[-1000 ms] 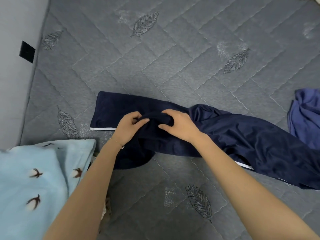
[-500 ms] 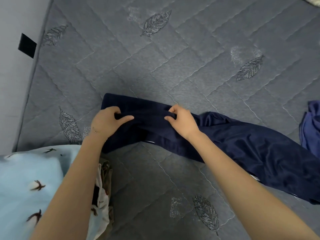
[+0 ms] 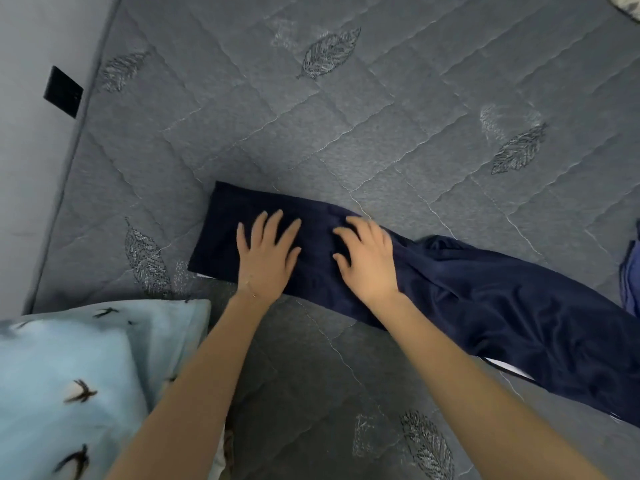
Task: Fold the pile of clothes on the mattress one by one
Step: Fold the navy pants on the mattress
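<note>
On grey mattress (image 3: 381, 133), navy garment (image 3: 485, 296) lies stretched left to right. Left hand (image 3: 266, 258) flat, fingers spread, pressing folded end; right hand (image 3: 367, 261) loosely curved beside it, grasping nothing. Fabric likely soft, light, slippery; best pinched at edges.

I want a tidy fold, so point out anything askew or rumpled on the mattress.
The navy garment is flat only at its left end, where the left hand and right hand press it. Its right part lies rumpled and slanted across the mattress. Nothing looks spilled or damaged.
</note>
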